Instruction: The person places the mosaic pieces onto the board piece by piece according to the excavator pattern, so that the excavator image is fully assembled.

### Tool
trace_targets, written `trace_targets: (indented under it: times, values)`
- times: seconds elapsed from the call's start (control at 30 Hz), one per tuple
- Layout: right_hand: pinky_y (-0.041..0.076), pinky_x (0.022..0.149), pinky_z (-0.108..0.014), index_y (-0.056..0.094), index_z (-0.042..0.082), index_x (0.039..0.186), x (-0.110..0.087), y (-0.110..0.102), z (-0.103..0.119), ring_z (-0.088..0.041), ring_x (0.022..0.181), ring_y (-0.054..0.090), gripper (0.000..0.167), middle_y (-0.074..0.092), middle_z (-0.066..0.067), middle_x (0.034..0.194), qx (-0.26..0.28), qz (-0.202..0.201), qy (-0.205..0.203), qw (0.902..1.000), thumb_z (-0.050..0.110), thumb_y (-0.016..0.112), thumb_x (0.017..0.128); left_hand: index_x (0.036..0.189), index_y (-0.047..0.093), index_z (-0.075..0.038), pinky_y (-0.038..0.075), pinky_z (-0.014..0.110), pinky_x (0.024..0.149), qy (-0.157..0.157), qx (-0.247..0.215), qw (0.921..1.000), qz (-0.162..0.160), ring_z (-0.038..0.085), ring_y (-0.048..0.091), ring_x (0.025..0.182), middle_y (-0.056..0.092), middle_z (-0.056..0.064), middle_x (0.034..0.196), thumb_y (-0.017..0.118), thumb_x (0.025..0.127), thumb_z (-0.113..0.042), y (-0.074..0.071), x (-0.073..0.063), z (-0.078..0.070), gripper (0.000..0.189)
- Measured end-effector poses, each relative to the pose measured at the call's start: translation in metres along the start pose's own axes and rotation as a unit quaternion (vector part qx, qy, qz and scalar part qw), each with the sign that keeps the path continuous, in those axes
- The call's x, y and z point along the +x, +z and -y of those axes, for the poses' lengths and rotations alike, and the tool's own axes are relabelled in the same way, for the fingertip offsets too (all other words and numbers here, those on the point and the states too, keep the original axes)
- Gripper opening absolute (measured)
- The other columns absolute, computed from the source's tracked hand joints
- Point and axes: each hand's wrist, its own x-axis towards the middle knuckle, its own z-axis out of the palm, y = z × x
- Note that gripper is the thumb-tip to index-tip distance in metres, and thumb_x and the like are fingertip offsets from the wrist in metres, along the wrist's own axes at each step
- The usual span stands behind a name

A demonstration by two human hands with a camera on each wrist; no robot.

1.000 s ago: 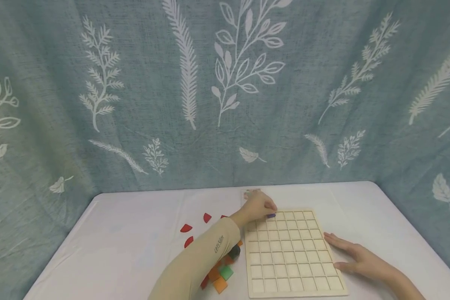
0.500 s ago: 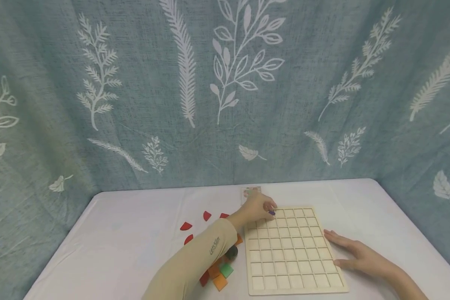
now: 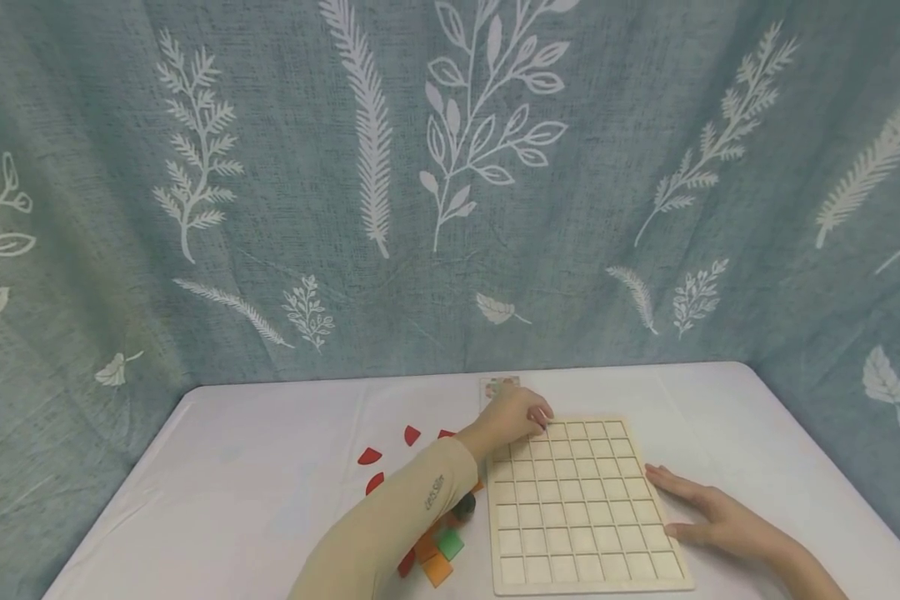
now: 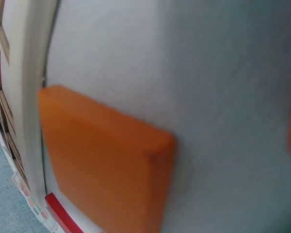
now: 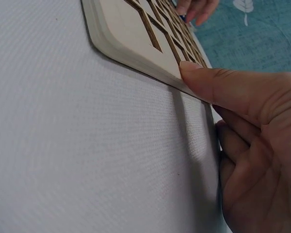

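My left hand [image 3: 512, 415] reaches over the top left corner of a pale wooden grid board [image 3: 581, 515]. It pinches a small dark blue piece [image 3: 544, 427] there, mostly covered by the fingers, so its shape is hard to tell. In the right wrist view a bit of this piece shows below the left fingertips [image 5: 199, 17]. My right hand [image 3: 708, 518] lies at the board's right edge with fingers extended. Its thumb [image 5: 203, 80] rests on the board's rim.
Orange [image 3: 437, 570], green [image 3: 451, 544] and dark pieces lie left of the board, partly under the sleeve [image 3: 390, 517]. Several red wedge pieces [image 3: 370, 456] are scattered farther left. A printed card [image 3: 489, 390] lies behind the left hand. An orange block [image 4: 97, 160] sits beside the board's edge.
My left hand stays at the board's top left corner; its fingers have shifted slightly, and the blue piece, plainer before, is now mostly hidden. The right hand has kept its place.
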Motion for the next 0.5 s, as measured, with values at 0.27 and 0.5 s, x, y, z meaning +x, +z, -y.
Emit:
trace_targets:
  times: [0.27, 0.5]
  values:
    - [0.011, 0.094, 0.002, 0.035, -0.007, 0.137, -0.0007, 0.0014, 0.001, 0.018, 0.128, 0.014, 0.061, 0.021, 0.023, 0.144, -0.007, -0.004, -0.002, 1.0, 0.01, 0.062, 0.085, 0.102, 0.069, -0.012, 0.01, 0.055, 0.11, 0.009, 0.025, 0.9992, 0.029, 0.005, 0.065, 0.078, 0.071, -0.003, 0.084, 0.073, 0.076, -0.008, -0.0021, -0.0002, -0.0028, 0.027]
    - [0.011, 0.094, 0.002, 0.035, -0.008, 0.137, -0.0001, 0.0014, 0.0015, 0.018, 0.128, 0.014, 0.062, 0.022, 0.022, 0.144, -0.011, -0.005, 0.0, 0.9999, 0.011, 0.063, 0.085, 0.102, 0.068, -0.012, 0.016, 0.057, 0.108, -0.001, 0.048, 0.9985, 0.025, 0.008, 0.065, 0.081, 0.07, -0.001, 0.086, 0.072, 0.077, -0.009, -0.0047, -0.0019, -0.0067, 0.025]
